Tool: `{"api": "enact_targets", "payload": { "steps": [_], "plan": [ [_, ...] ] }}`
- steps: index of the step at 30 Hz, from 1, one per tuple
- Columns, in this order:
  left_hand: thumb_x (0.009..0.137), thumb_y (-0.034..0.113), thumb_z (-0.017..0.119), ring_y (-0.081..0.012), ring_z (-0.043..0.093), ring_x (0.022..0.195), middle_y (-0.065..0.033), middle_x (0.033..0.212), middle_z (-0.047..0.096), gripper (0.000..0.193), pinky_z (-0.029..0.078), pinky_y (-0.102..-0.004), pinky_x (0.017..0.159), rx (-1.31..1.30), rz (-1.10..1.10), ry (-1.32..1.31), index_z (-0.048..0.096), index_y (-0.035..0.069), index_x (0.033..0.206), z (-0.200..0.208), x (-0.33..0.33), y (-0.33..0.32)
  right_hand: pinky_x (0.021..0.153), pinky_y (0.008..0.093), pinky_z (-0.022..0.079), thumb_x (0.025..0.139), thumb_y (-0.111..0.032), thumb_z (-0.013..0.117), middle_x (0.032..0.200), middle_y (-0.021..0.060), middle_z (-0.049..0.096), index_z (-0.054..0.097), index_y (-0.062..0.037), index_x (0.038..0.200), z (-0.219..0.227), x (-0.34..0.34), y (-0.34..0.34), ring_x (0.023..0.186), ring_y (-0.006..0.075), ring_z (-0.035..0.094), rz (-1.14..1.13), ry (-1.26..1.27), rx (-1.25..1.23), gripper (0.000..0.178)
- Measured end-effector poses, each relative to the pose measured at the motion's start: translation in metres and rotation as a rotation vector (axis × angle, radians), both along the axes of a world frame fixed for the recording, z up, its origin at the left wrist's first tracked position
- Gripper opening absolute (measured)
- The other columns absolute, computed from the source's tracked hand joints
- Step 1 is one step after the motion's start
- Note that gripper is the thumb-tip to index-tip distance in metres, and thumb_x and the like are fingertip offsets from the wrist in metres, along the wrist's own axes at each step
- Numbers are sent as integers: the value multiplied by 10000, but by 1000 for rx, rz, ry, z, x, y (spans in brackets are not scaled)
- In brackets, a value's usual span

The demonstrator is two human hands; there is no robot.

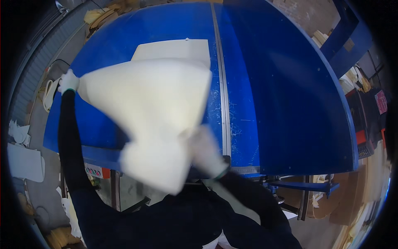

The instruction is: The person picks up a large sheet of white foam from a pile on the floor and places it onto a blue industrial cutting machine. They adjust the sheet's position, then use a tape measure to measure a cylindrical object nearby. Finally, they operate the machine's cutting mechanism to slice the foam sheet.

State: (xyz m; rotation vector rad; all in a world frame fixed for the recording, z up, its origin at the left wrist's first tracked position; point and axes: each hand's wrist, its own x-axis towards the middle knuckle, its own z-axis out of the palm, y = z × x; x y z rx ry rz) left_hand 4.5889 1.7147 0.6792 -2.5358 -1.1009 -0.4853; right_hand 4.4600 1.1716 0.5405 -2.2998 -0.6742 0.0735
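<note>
Cream sheet (153, 95) between gloved hands (68, 82) (208, 157); pink label (381, 101) seemingly unreadable.

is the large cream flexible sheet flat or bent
Bent: the large cream flexible sheet gathers in toward the white-gloved left hand, and its outline curves; motion blur hides its lower end's exact shape.

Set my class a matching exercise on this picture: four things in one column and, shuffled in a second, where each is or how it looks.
1. left hand
2. right hand
3. metal strip
4. push buttons

A. running front to back along the blue table
B. below the table's front edge
C. gripping the cream sheet at its left
D. blurred, at the sheet's lower right

Pairs: 1-C, 2-D, 3-A, 4-B
</note>
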Motion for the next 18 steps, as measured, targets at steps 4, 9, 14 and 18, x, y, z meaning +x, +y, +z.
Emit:
{"api": "enact_targets", "payload": {
  "steps": [4, 9, 14, 18],
  "plan": [
    [871, 347, 627, -340, 553, 1224, -206, 1327, 570, 560, 437, -417, 1036, 60, -772, -50, 547, 37, 1331, 23, 29, -71, 827, 467, 500, 871, -321, 612, 956, 190, 643, 630, -19, 1015, -17, -89, 83, 923, 388, 633, 750, 513, 60, 335],
    [795, 521, 692, -343, 493, 1295, -210, 1381, 541, 755, 370, -399, 1104, -351, -1010, 435, 552, 18, 1341, -53, 58, -237, 835, 456, 503, 882, -329, 612, 972, 152, 652, 642, -55, 1007, -1, -70, 72, 938, 360, 633, 1069, 340, 81, 303],
    [668, 683, 722, -409, 340, 1396, -251, 1508, 357, 1079, 257, -535, 1155, -428, -1037, 469, 398, 24, 1459, -209, 113, -281, 787, 402, 527, 887, -237, 687, 958, 135, 656, 640, -46, 1014, 19, 17, 17, 895, 338, 650, 605, 181, 327, 234],
    [711, 604, 678, -404, 425, 1311, -224, 1415, 450, 889, 353, -597, 1036, -388, -985, 303, 479, 56, 1382, -297, 129, -299, 764, 355, 537, 900, -190, 677, 930, 138, 688, 670, -30, 1009, 30, 75, -27, 866, 295, 683, 235, 156, 217, 194]
  ]
}}
